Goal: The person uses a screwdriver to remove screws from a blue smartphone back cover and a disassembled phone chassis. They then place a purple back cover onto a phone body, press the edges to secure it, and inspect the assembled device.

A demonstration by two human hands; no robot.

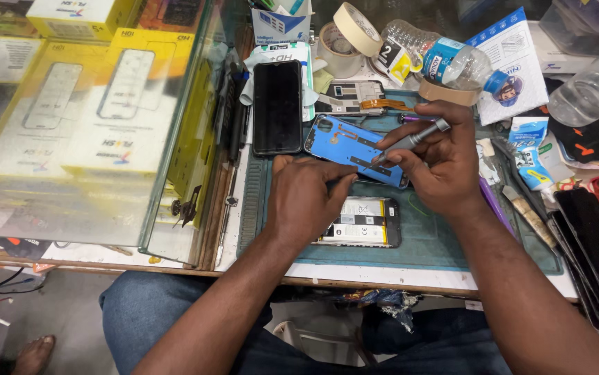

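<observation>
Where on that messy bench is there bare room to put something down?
The green mat is bare to the right of the opened phone, below the right hand. The back edge, around the bottle and tape rolls, is crowded.

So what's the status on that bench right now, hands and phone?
Right hand grips a screwdriver, tip on the blue phone frame. Left hand steadies it. Opened phone underneath.

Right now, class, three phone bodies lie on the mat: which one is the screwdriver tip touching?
The blue phone back, under the right hand. The black-screened phone and the opened phone lie untouched by it.
</observation>
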